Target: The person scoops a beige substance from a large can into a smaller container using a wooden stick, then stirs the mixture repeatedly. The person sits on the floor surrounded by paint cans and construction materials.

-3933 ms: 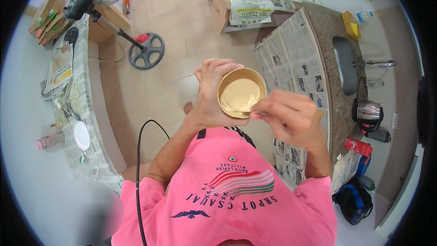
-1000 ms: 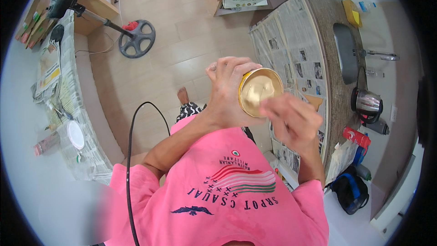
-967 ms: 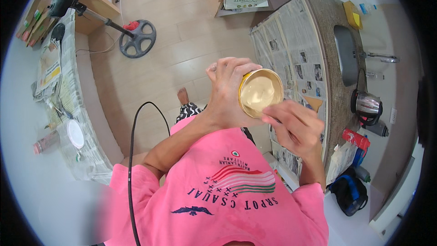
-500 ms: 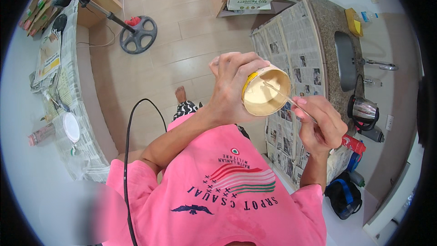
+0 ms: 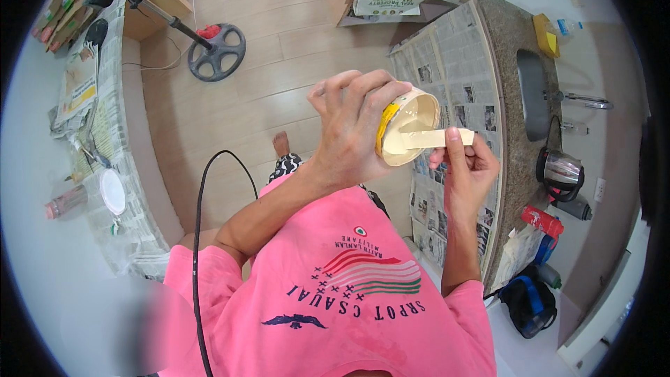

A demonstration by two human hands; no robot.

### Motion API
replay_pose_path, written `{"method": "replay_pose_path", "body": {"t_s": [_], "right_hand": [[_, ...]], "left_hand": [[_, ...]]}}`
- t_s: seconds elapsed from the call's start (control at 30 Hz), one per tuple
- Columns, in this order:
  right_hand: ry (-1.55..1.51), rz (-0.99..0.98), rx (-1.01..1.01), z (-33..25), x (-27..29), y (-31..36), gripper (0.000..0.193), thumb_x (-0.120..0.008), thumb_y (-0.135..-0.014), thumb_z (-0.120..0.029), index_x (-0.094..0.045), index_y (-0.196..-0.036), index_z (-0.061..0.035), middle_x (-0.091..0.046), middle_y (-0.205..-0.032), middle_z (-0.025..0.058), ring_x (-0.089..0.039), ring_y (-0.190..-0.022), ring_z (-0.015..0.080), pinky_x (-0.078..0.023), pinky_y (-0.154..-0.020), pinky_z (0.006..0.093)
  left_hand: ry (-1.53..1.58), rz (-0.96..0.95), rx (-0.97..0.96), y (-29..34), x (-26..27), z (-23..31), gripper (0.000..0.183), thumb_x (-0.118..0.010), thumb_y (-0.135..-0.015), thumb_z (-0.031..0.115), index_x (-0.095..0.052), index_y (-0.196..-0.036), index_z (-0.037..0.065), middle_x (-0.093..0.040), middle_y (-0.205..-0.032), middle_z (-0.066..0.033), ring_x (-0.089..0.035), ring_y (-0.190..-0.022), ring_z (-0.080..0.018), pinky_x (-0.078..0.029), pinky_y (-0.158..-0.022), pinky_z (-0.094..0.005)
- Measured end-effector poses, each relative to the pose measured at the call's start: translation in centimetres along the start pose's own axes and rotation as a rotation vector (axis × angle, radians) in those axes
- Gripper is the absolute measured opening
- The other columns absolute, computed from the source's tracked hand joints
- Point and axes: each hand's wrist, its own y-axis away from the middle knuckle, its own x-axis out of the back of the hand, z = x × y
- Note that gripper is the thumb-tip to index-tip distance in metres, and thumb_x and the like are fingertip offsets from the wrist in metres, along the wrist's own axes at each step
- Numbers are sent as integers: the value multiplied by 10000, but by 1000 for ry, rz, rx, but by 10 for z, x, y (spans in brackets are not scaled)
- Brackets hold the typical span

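Observation:
My left hand (image 5: 352, 126) is wrapped round a small round tub (image 5: 428, 105) with a yellow band on its outside. The tub is tilted, its mouth facing right and toward me. Thick cream-coloured paint-like stuff (image 5: 393, 143) coats its inside. Between the thumb and fingers of my right hand (image 5: 469, 167) is a flat, cream-coloured stirring stick (image 5: 426, 139), its broad face showing. The stick's far end reaches into the tub and touches the cream stuff. My left fingertips are partly hidden behind the tub.
A newspaper-covered cabinet front (image 5: 453, 98) and a stone counter (image 5: 504, 49) with a sink (image 5: 533, 94) and kettle (image 5: 560, 171) stand right. A newspaper-covered ledge (image 5: 139, 227) holds a white lid (image 5: 112, 192) left. A fan base (image 5: 218, 53) and a black cable (image 5: 197, 251) are also left.
My right hand has moved left and turned, so the stick now shows its flat face instead of its thin edge. The tub has tipped further to the right in my left hand.

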Motion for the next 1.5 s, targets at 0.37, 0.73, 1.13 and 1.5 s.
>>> {"method": "replay_pose_path", "body": {"t_s": [0.37, 0.73, 1.13, 1.5], "right_hand": [[-115, 113, 158, -25, 4, -6, 191, -681, -1057, -145, -706, -1062, 44, -732, -800, 109, -668, -640, 140, -541, -577, 297], [18, 155, 583, -57, 20, -10, 246, -702, -1045, -172, -679, -1070, 72, -707, -849, 137, -664, -642, 183, -542, -546, 313], [652, -76, 845, -50, -12, -21, 144, -751, -857, 120, -765, -957, 18, -767, -901, 143, -710, -690, 202, -552, -612, 295], [836, -319, 856, -74, 0, -24, 200, -772, -776, 93, -757, -949, -5, -737, -828, 98, -686, -651, 231, -533, -577, 320]], "left_hand": [[120, -149, 172, 5, 3, 7, 957, -978, -522, 262, -560, -1370, 111, -569, -1304, -93, -480, -1244, -316, -323, -1027, -473], [250, -186, 243, -15, 9, 21, 968, -972, -524, 212, -537, -1384, 117, -556, -1339, -105, -449, -1305, -326, -296, -1078, -483], [225, -145, 203, -13, 14, 22, 982, -967, -491, 236, -551, -1372, 115, -554, -1336, -105, -464, -1292, -334, -290, -1076, -484], [241, -205, 182, -8, 16, 14, 981, -963, -487, 262, -555, -1368, 125, -550, -1332, -101, -472, -1269, -315, -296, -1055, -476]]}}
